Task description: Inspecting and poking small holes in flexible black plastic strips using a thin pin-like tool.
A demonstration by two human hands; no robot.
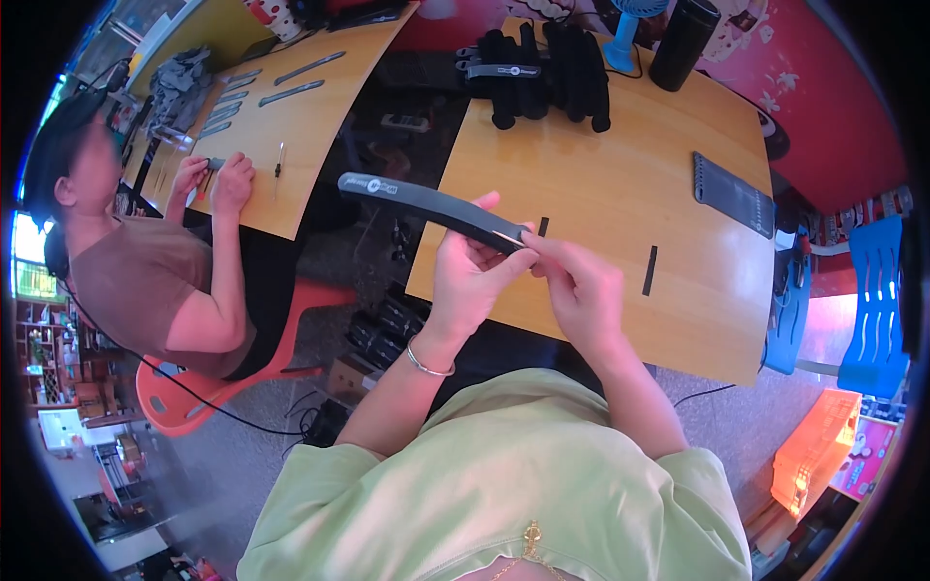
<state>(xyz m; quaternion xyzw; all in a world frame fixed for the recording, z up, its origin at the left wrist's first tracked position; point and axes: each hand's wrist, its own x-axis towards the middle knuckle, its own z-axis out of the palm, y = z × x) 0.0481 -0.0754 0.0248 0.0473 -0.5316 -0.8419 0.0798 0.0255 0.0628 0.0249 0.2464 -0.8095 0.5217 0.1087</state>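
A long, slightly curved dark grey strip [426,201] with white print near its far end is held above the near edge of the wooden table. My left hand [467,281] is wrapped around its nearer part, thumb on the underside. At that nearer end, the fingertips of my right hand [586,289] pinch the strip's tip, where a thin pale line shows; what else they hold is hidden. A short flat black strip [651,270] lies on the table to the right of my hands. Another short black strip [543,228] lies partly behind them.
On the table [697,310] stand a pile of black strips [567,77], a blue fan [635,24], a black tumbler [684,44] and a dark flat panel [733,195]. At left, a seated co-worker [155,281] handles a small piece at another table. An orange crate [816,450] stands lower right.
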